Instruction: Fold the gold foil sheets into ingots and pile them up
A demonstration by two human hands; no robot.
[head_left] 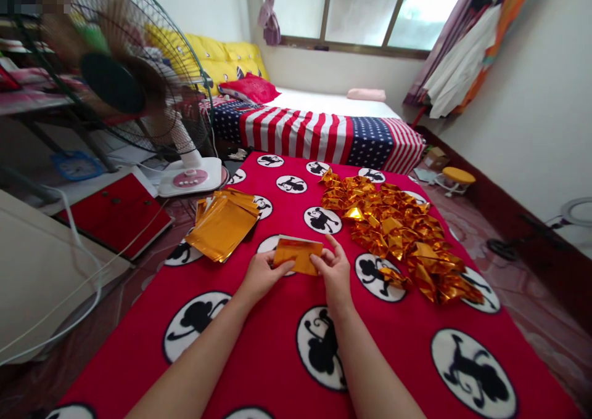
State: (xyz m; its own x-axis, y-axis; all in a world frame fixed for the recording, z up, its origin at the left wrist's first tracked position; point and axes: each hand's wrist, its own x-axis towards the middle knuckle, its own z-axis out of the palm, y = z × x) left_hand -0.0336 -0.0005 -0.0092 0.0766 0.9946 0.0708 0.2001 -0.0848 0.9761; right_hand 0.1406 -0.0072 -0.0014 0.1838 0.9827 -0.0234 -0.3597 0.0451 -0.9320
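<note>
A folded sheet of gold foil paper (298,256) is held between my two hands, just above the red cloth. My left hand (264,275) grips its left end, thumb on top. At its right end, my right hand (337,270) pinches it between thumb and fingers, with the index finger raised. A stack of flat gold foil sheets (226,225) lies on the cloth to the left, its edges uneven. To the right spreads a heap of folded gold foil pieces (388,222), with one small piece (393,277) lying nearest my right hand.
The red cloth (259,357) with monkey prints covers the surface before me. A standing fan (192,175) with blurred blades is at the left, near a red box (120,212). Behind are a bed (314,132) and a window; a yellow stool (457,175) stands at the right.
</note>
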